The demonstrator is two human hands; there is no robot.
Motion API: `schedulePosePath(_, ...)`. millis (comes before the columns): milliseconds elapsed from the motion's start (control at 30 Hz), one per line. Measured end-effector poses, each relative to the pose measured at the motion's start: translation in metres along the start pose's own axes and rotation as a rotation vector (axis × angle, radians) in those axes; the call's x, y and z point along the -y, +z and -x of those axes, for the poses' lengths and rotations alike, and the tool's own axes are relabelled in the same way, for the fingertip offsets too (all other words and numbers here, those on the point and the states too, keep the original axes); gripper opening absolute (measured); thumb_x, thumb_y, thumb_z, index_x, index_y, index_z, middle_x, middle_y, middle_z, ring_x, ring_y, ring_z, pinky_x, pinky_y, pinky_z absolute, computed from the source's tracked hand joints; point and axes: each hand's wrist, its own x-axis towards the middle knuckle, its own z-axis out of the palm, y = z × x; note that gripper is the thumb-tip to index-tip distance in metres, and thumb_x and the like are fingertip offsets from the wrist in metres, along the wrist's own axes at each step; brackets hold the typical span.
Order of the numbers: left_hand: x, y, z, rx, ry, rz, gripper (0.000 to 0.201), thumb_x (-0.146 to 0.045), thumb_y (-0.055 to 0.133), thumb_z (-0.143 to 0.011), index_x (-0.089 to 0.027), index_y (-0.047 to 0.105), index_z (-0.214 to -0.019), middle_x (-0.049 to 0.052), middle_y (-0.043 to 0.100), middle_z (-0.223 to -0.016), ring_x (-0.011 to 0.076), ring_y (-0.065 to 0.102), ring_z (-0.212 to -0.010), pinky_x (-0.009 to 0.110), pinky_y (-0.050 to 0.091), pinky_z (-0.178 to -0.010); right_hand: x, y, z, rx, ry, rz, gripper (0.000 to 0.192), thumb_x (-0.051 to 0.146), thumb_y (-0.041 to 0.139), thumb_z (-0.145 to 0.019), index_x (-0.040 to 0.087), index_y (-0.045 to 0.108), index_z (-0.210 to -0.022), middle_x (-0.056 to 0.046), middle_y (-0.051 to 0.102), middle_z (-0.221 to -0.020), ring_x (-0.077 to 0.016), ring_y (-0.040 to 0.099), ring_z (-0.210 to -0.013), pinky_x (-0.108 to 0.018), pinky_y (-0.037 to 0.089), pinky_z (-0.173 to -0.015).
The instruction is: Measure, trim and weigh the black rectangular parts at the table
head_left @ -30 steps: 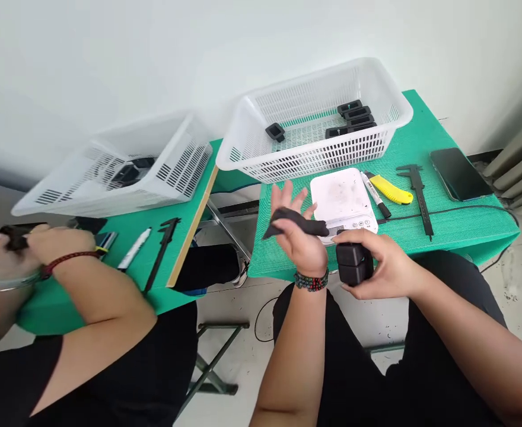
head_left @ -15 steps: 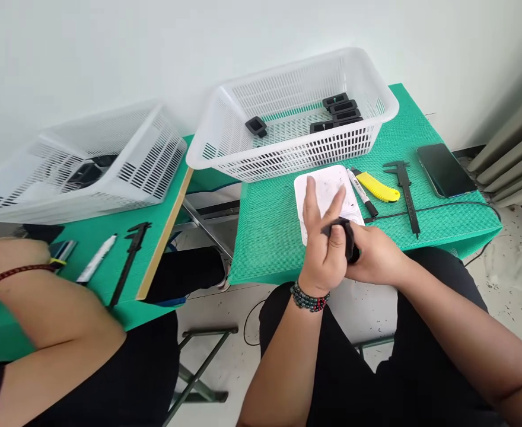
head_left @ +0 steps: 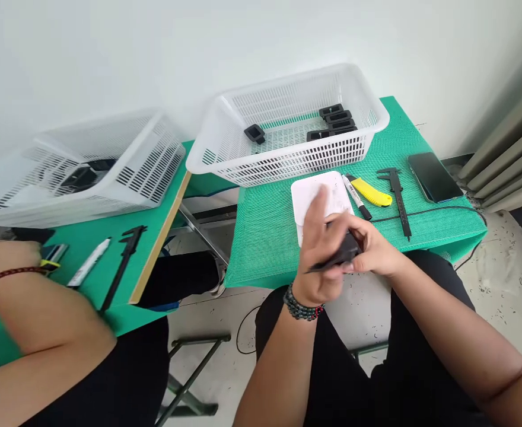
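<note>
My left hand point(head_left: 321, 255) and my right hand point(head_left: 374, 252) meet just in front of the green table's near edge, over a small white scale point(head_left: 308, 193). Between them is a small black block point(head_left: 347, 248) that my right hand grips. A flat black strip point(head_left: 325, 263) runs across my left palm, pinched by the thumb, with the fingers spread upward. Motion blur hides the detail of both black pieces.
A white basket point(head_left: 287, 163) behind the scale holds several black parts point(head_left: 334, 118). A marker point(head_left: 354, 196), yellow cutter point(head_left: 372, 193), black caliper point(head_left: 397, 198), phone point(head_left: 432, 175) and cable lie to the right. A co-worker's arm point(head_left: 34, 308) rests at a second green table point(head_left: 110, 270) with another basket point(head_left: 78, 175).
My hands have come together: the left, first raised open with the strip draped over it, now presses against the black block in my right hand. The view shifted left.
</note>
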Motion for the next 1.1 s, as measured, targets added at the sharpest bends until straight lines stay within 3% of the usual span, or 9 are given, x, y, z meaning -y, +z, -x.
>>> schedulePosePath(100, -0.006, -0.001, 0.001, 0.132, 0.021, 0.006, 0.058, -0.060, 0.021, -0.106, -0.043, 0.038, -0.159, -0.004, 0.018, -0.176, 0.0323, 0.018, -0.162, 0.060, 0.006, -0.131, -0.001, -0.001, 0.002, 0.008, 0.033, 0.004, 0.059, 0.040, 0.095, -0.061, 0.021, 0.072, -0.112, -0.003, 0.070, -0.101, -0.0205, 0.065, -0.091, -0.035, 0.056, -0.085)
schedulePosePath(233, -0.010, -0.010, -0.005, 0.212, -0.083, -0.034, 0.063, -0.063, 0.021, -0.105, -0.036, 0.049, -0.154, 0.003, 0.019, -0.175, 0.0343, 0.018, -0.161, 0.065, 0.001, -0.128, -0.003, 0.000, 0.005, 0.097, 0.233, -0.127, 0.058, 0.041, 0.091, -0.068, 0.020, 0.069, -0.116, 0.002, 0.067, -0.079, -0.0093, 0.054, -0.050, -0.026, 0.056, -0.050)
schedulePosePath(333, -0.008, -0.017, -0.009, 0.283, -0.108, -0.114, 0.069, -0.067, 0.017, -0.104, -0.031, 0.062, -0.144, 0.008, 0.048, -0.162, 0.0337, 0.040, -0.151, 0.064, 0.006, -0.127, -0.002, 0.000, 0.006, 0.126, 0.355, -0.230, 0.058, 0.042, 0.091, -0.068, 0.017, 0.067, -0.114, 0.005, 0.065, -0.070, -0.0080, 0.053, -0.043, -0.022, 0.054, -0.040)
schedulePosePath(433, 0.001, -0.019, -0.009, 0.329, -0.114, -0.066, 0.068, -0.063, 0.019, -0.105, -0.027, 0.071, -0.130, 0.009, 0.074, -0.128, 0.0286, 0.065, -0.125, 0.057, 0.032, -0.121, -0.002, -0.002, 0.006, 0.131, 0.438, -0.294, 0.054, 0.046, 0.091, -0.070, 0.014, 0.067, -0.107, 0.004, 0.064, -0.064, -0.0101, 0.058, -0.042, -0.020, 0.053, -0.037)
schedulePosePath(533, 0.010, -0.017, -0.006, 0.246, -0.135, 0.067, 0.063, -0.059, 0.028, -0.106, -0.021, 0.076, -0.117, 0.012, 0.079, -0.109, 0.0258, 0.074, -0.106, 0.043, 0.056, -0.095, -0.004, -0.003, 0.006, 0.127, 0.479, -0.357, 0.062, 0.048, 0.092, -0.069, 0.015, 0.065, -0.114, 0.002, 0.069, -0.073, -0.0122, 0.065, -0.052, -0.023, 0.059, -0.044)
schedulePosePath(667, 0.016, -0.014, -0.002, 0.110, -0.216, 0.099, 0.057, -0.054, 0.034, -0.107, -0.017, 0.078, -0.106, 0.013, 0.079, -0.101, 0.0242, 0.075, -0.095, 0.038, 0.059, -0.082, -0.005, -0.002, 0.006, 0.197, 0.454, -0.403, 0.078, 0.039, 0.098, -0.060, 0.018, 0.059, -0.125, 0.003, 0.070, -0.078, -0.0106, 0.066, -0.053, -0.028, 0.064, -0.055)
schedulePosePath(800, 0.020, -0.012, 0.000, -0.003, -0.224, 0.092, 0.057, -0.053, 0.033, -0.108, -0.017, 0.077, -0.106, 0.012, 0.079, -0.100, 0.0232, 0.075, -0.095, 0.037, 0.060, -0.083, -0.003, 0.001, 0.006, 0.121, 0.438, -0.322, 0.062, 0.019, 0.093, -0.061, 0.017, 0.060, -0.113, 0.007, 0.067, -0.069, -0.0088, 0.063, -0.047, -0.018, 0.056, -0.046)
schedulePosePath(1000, 0.017, -0.010, 0.001, -0.062, 0.042, 0.083, 0.068, -0.064, 0.022, -0.105, -0.022, 0.073, -0.121, 0.012, 0.076, -0.118, 0.0263, 0.071, -0.108, 0.043, 0.059, -0.092, 0.001, -0.003, 0.001, 0.006, 0.360, -0.394, 0.047, 0.024, 0.085, -0.063, 0.016, 0.065, -0.105, 0.005, 0.068, -0.069, -0.0067, 0.058, -0.039, -0.015, 0.049, -0.038)
schedulePosePath(1100, 0.015, -0.011, 0.001, -0.099, 0.071, -0.015, 0.076, -0.066, 0.012, -0.104, -0.024, 0.072, -0.125, 0.012, 0.074, -0.122, 0.0266, 0.070, -0.112, 0.044, 0.057, -0.094, 0.006, -0.008, 0.002, -0.016, 0.322, -0.462, 0.051, 0.028, 0.082, -0.063, 0.019, 0.064, -0.110, 0.003, 0.071, -0.075, -0.0078, 0.059, -0.040, -0.014, 0.042, -0.032)
